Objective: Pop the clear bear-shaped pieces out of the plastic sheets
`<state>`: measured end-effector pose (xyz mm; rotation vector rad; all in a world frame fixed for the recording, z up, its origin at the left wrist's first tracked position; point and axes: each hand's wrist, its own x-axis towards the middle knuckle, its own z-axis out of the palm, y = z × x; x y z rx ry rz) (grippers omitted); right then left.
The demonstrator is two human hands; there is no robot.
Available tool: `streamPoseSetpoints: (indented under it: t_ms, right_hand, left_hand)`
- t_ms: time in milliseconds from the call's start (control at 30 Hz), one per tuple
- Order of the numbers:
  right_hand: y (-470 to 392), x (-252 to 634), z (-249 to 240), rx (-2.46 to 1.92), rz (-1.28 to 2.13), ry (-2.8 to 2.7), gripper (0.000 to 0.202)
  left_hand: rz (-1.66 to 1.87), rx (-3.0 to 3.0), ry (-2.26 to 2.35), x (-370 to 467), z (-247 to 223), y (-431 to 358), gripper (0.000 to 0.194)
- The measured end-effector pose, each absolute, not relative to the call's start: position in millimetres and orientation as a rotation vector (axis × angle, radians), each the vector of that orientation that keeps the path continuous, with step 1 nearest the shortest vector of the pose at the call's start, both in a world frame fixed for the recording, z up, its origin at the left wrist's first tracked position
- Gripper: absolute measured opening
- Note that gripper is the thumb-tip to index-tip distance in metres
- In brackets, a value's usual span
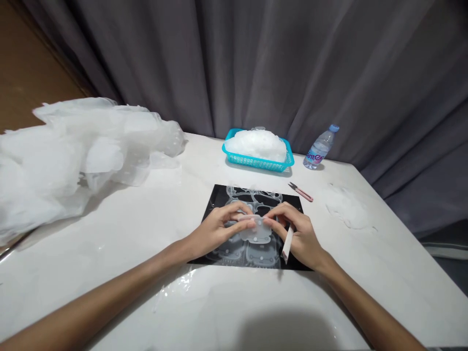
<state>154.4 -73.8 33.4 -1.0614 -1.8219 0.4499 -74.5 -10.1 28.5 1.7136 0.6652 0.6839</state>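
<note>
My left hand [228,226] pinches the left edge of a small translucent whitish plastic-like piece [258,231] between thumb and fingers. At its right edge, the thumb and fingertips of my right hand [292,226] close on the same piece. A slim white stick-like tool [288,244] is also tucked in my right hand, pointing down toward me; its kind cannot be made out. Below both hands lies a black mat [210,214]. On it rests a translucent moulded sheet [262,253] with rounded shapes, partly hidden by my hands.
A turquoise basket [252,163] heaped with white translucent material [256,145] stands at the back. To its right are a water bottle [319,151] and small pink-handled snips [302,192]. Crumpled translucent sheets [91,151] pile up at left; thin scraps [347,208] lie at right.
</note>
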Motion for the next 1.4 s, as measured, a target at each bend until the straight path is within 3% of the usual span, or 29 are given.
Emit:
streamPoseSetpoints:
  t_ms: [333,500,867,1000,1200,1400]
  right_hand:
    - [-71.8,161.7,25.3,-1.117,0.271,-1.817,0.008]
    - [-70.2,162.6,23.0,-1.192,0.202,-1.796,0.008]
    - [-70.6,162.1,24.8,-1.229,0.439,-1.710,0.007]
    - [-63.4,166.0,18.1,-1.200,0.217,-1.863,0.011]
    - [9.2,179.0,21.5,-1.280,0.081,-1.875,0.024]
    - [131.6,201.0,84.5,-1.493,-0.018,-1.537,0.032]
  left_hand:
    - [0.533,1.515,0.485,-70.3,29.1,-5.0,0.045]
    - [0.524,1.407,0.462,-69.0,28.1,-1.8,0.044]
    - [0.428,1.477,0.539,-73.3,31.7,-1.0,0.046]
    - [0.411,1.849,0.682,-83.4,36.0,4.1,0.042]
    - [0.362,1.972,0.708,-99.1,42.6,17.5,0.040]
    - [-0.235,1.529,0.550,-113.1,59.1,15.9,0.039]
